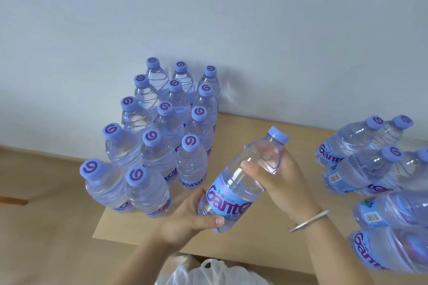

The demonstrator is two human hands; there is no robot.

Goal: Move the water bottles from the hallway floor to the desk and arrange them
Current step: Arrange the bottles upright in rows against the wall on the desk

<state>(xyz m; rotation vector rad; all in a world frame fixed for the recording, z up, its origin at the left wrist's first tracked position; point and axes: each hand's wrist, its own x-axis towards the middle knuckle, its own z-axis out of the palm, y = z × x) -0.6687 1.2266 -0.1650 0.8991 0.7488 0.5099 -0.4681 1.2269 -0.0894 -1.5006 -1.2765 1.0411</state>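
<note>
Two hands hold one bottle (240, 176) between them, tilted, with its cap (278, 134) pointing up and to the right. The left hand (192, 217) cups the base from below, thumb curled over the bottom edge beside the label and the other fingers wrapped behind. The right hand (281, 183) grips the shoulder and upper body, thumb lying across the clear plastic, fingers curled round the far side. A silver bangle (309, 220) sits on the right wrist.

The held bottle hangs above the desk (252, 242), a pale wood top, and is not touching it. Just left of it stands a block (159, 132) of upright bottles in three rows running back to the wall (208, 7), close together, many touching. The nearest row of that block has only two bottles, with a gap on its right side close to the left hand. All have lilac caps with a purple swirl and blue labels.

To the right, well apart from the block, a second cluster (375, 169) of the same bottles stands at the desk's right edge, partly cut off by the frame and stretched by the lens.

Below the hands, at the bottom edge, lies a white plastic bag (213, 272) with knotted handles. The floor (46, 215) on the left is light wood.
</note>
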